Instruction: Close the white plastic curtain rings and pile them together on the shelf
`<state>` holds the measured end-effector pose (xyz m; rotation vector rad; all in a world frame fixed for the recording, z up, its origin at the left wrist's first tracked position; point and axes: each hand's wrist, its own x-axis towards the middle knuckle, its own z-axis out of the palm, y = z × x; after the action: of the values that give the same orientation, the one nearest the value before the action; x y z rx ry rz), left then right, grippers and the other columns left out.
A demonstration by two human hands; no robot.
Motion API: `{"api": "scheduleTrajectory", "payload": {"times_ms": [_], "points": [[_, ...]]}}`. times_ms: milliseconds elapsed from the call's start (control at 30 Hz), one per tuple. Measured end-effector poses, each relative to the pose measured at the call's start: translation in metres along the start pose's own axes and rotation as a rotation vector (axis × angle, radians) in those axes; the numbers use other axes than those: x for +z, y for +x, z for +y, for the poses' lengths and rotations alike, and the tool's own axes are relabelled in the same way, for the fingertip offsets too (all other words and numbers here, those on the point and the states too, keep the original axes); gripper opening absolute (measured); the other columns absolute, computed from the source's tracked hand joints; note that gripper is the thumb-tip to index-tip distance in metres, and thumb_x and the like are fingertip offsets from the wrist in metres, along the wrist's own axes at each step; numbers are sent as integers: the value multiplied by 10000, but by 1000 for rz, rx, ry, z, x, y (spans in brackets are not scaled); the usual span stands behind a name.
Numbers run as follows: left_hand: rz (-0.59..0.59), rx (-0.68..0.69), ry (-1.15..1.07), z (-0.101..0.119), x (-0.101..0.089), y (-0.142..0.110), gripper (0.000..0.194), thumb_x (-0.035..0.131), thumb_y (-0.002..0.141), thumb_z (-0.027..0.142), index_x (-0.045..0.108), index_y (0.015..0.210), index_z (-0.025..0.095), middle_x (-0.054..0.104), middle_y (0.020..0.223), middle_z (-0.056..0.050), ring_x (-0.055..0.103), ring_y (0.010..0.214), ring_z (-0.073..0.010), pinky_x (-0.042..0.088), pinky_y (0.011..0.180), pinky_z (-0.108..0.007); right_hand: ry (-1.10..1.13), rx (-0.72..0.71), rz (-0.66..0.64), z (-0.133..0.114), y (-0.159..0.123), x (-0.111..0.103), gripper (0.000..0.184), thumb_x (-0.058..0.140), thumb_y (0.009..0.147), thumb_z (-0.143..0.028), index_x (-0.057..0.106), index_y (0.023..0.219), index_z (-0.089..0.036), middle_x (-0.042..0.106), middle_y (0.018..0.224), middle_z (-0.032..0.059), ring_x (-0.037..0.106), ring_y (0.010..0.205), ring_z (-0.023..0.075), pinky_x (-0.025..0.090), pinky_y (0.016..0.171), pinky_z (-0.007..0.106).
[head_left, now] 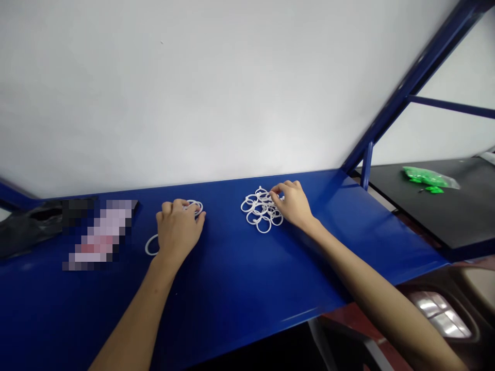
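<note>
Tabletop (247, 278) — hands (180, 224) curled at rings (263, 211)

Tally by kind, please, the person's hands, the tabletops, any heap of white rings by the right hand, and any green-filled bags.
Left hand, right hand: 2
Blue tabletop, black tabletop: 2
Heap of white rings: 1 (rings overlap too much to count)
Green-filled bag: 1
Total: 6

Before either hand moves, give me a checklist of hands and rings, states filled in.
1. Right hand at the white ring cluster: ok.
2. Right fingers gripping a ring: cannot tell.
3. Left hand at the smaller ring group: ok.
4. White ring cluster spread without overlaps: not ok, rings overlap.
5. All rings in one place on the blue table: not ok, another ring shows left of the left hand.
</note>
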<state>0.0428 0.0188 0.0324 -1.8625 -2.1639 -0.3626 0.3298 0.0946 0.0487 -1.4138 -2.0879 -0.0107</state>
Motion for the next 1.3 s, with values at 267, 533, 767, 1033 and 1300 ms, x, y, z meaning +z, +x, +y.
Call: {"api": "scheduleTrajectory", "payload": {"times_ms": [267,533,767,1033,1300], "points": [[41,34,-70,10,2,-4,235,527,906,318,725,937,195,608,1194,-147,467,1092,-369,423,835,-493,155,-167,54,-15,-33,-2,126,581,965,-246,690,921,-200,685,933,77,517,892,245,474,833,398],[-15,-19,-629,38,-37,-16,284,541,907,467,712,931,242,721,933,-33,607,863,-229,471,829,-382,308,-374,-82,-44,-47,-3,194,540,992,-242,644,1142,-178,681,1031,90,571,936,232,504,860,401],[-307,-162,-1078,41,-41,-20,415,633,827,603,716,998,235,727,854,-16,648,767,-173,512,746,-308,420,-405,-129,-49,-52,-7,343,528,996,-271,527,1319,-156,647,1012,86,613,892,195,551,806,368],[-474,-112,-1284,39,-32,-18,345,625,879,471,728,1086,215,723,757,-25,631,621,-143,539,632,-292,437,-513,-197,-47,-54,-11,221,521,1006,-293,632,1182,-219,581,1198,103,631,904,166,581,770,337],[-32,233,-839,55,-38,-29,260,505,964,366,719,1067,261,742,1058,-21,683,931,-171,552,811,-293,590,-360,-34,-44,-53,-1,123,557,1001,-254,651,1057,-196,700,942,47,674,862,150,564,801,293]]}}
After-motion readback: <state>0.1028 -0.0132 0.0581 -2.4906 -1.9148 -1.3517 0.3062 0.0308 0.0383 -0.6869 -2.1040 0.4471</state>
